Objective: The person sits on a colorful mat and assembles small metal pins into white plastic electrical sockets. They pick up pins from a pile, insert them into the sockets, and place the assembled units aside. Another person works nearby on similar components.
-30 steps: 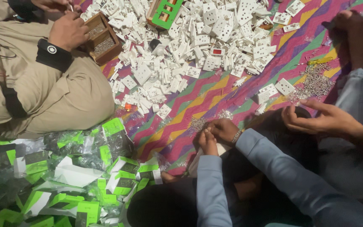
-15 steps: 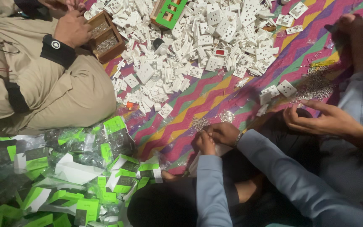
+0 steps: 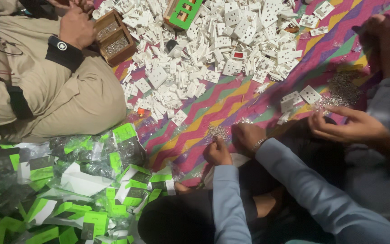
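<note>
Two hands in pale blue sleeves were down low over the zigzag cloth (image 3: 190, 131), close together and right at a small heap of metal bits (image 3: 217, 131) lying on it. The left hand (image 3: 217, 152) was curled in on itself, knuckles up, just below the heap. The right hand (image 3: 248, 135) was bent over with its fingertips down beside the same heap. Honestly I couldn't tell whether either one was pinching a piece, since the bits were too tiny and the fingers hid them. If you ask me, the way to do this well was to keep that little heap tight and work from its edge, taking one piece at a time with thumb and forefinger instead of raking through it. Those bits looked like they'd vanish in the busy pattern of the cloth. I'd also have kept them clear of the big pile of white plastic plates (image 3: 213, 49) further up. Same goes for the bigger scatter of metal bits (image 3: 341, 90) off to the right, where another person's hand (image 3: 346, 126) was busy with its fingers half curled. A co-worker's hand (image 3: 75, 27) was over by a wooden box (image 3: 113, 38) at the top left, and green-and-clear packets (image 3: 91, 190) were piled at the lower left, well away from the heap.
</note>
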